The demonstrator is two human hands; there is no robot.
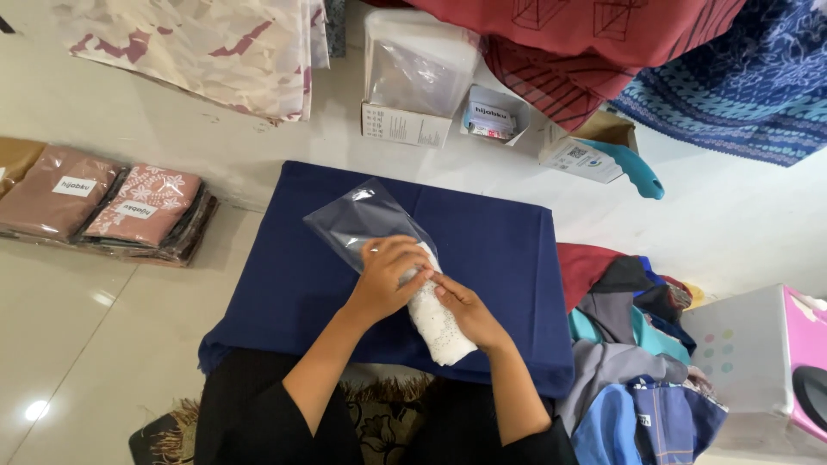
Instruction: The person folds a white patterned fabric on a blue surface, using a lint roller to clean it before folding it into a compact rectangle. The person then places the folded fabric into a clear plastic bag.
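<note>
You press a white lacy folded cloth (435, 323) into a clear glossy plastic bag (362, 220) over a plain navy-blue cloth-covered board (500, 250); nearby lies a pink floral-patterned packed scarf (145, 205).

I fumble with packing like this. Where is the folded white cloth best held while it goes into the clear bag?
Probably around its free near end, from the side: the folded white cloth is a narrow roll whose far end already sits in the clear plastic bag mouth under the left hand.
</note>
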